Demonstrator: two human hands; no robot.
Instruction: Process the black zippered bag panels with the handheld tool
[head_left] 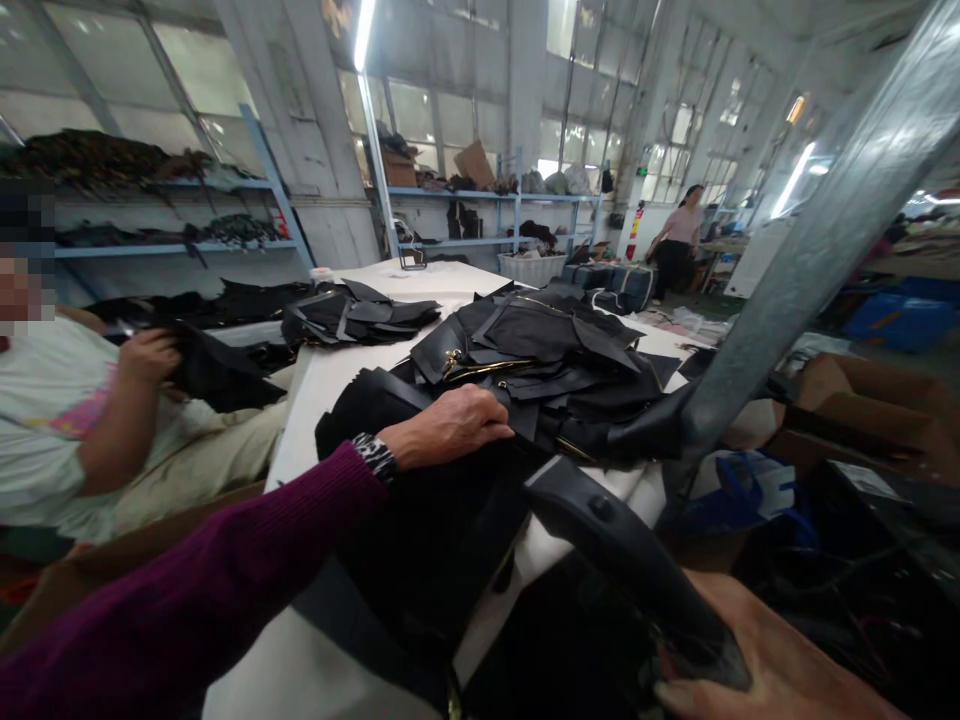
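Right hand: nearest, lower right; closed around the grip of a curved, black, hard-looking tool with a round button. Tool's function: cannot be told. Its blunt end points up and leftward, toward the other hand.

Limp black sheet-like piece with gold-coloured metal trim: draped over the near part of the table, white-topped. One layer or several: unclear.

Handling note, by judgement: best kept taut and flat under the left hand, separated from neighbouring layers; tool's end to be kept clear of the fingers and the metal trim, and steered without snagging loose edges.

Position: the piece lies directly below the left hand and to the left of the tool, between the two arms.

Left hand: purple knitted sleeve, black-and-white patterned wristband; clenched, apparently on the piece's upper edge; fingertips hidden.

Large loose heap of black pieces with gold-coloured zips: on the table, just beyond the left hand.

Slanting grey metal post: right of the heap.

Co-worker in a white top: left side, holding black material.

Smaller black stack: farther along the table, left.

Blue metal shelving: background, loaded.

Person in a pink top: far right, upright.
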